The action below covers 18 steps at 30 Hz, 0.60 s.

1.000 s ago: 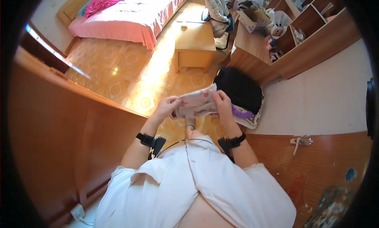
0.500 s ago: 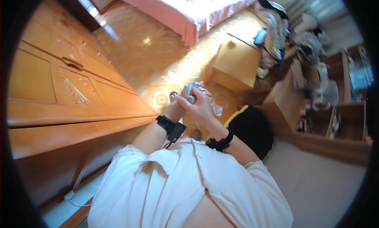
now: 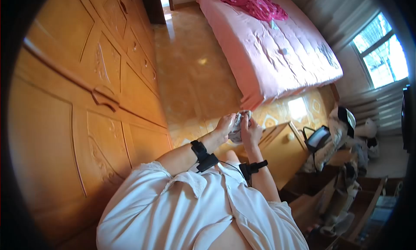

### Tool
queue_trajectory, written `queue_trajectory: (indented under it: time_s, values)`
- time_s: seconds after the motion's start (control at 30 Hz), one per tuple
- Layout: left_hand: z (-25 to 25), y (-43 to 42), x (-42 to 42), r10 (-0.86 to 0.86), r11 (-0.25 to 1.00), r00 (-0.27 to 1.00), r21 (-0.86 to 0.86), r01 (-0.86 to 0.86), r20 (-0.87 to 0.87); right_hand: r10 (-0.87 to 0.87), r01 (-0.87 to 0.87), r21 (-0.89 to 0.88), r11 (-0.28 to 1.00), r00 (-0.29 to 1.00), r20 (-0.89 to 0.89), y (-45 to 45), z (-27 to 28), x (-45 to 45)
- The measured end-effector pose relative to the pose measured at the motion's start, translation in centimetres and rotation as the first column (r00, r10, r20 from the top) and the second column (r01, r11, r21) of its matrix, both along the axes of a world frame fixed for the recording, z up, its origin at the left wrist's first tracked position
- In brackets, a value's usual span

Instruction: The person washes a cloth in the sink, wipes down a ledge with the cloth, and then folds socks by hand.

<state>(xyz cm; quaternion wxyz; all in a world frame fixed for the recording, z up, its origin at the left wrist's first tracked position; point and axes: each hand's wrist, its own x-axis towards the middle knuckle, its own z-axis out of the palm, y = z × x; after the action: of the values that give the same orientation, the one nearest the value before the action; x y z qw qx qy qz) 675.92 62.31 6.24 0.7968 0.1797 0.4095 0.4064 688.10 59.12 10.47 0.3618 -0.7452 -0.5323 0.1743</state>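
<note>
A small crumpled whitish cloth (image 3: 236, 131) hangs between my two hands, in front of my body and above the tiled floor. My left hand (image 3: 225, 125) is closed on its left side. On its right side, my right hand (image 3: 251, 131) pinches the cloth near the top. The hands are close together, with the cloth bunched between them. Each wrist wears a black strap with a small black box, and a thin cable shows near them.
A wooden wardrobe (image 3: 82, 102) stands along the left. Ahead is a bed (image 3: 277, 55) with a pink cover and a bright pink cloth (image 3: 255, 4). A wooden stool or small cabinet (image 3: 281, 152) is close at the right, beside clothes (image 3: 323, 157) and cluttered shelves (image 3: 368, 206).
The view has swung right toward the bed and window. The cloth, spread between my hands a second ago, is now bunched up. My hands, overlapping half a second ago, are now side by side.
</note>
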Motion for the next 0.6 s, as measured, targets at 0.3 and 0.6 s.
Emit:
queue_trajectory:
  time_s: [0.3, 0.6]
  values:
    - [3.8, 24.1, -3.5, 0.120, 0.934, 0.960, 0.358, -0.023, -0.253, -0.004, -0.052, -0.127, 0.990, 0.915, -0.403, 25.7, -5.9, 8.0]
    - [10.2, 47.8, -4.3, 0.092, 0.924, 0.984, 0.381, -0.028, -0.152, 0.274, -0.673, -0.192, 0.714, 0.521, -0.808, 54.6, -5.2, 3.2]
